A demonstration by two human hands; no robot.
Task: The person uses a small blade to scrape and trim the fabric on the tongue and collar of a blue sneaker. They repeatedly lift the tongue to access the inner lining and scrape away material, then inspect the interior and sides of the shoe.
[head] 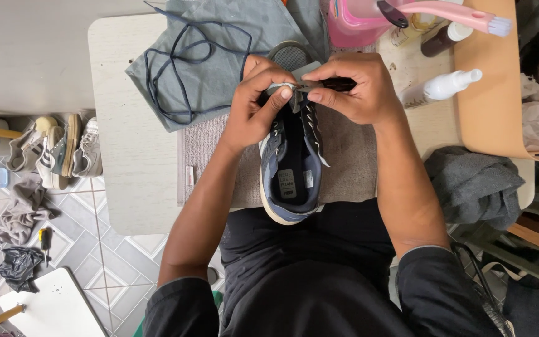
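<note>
Place: on the grey towel [344, 162] at the middle of the pale surface [126, 125], a navy sneaker [291, 168] is stood.
Left hand [258, 106]: its grip is closed on the tongue [299, 93], thumb pressed down.
Right hand [357, 87]: its grip is pinched together on the same tongue.
Technique: the tongue is best pulled evenly, the shoe kept flat.
Axis: the length is run toward and away from the body, the toe pointed away, the heel nearest.
Nearby: a dark lace [182, 62] is lain on grey cloth [219, 37].

We see a small grey rectangular label [287, 182] on the shoe's insole, and a small white tag [189, 176] at the grey towel's left edge.
</note>
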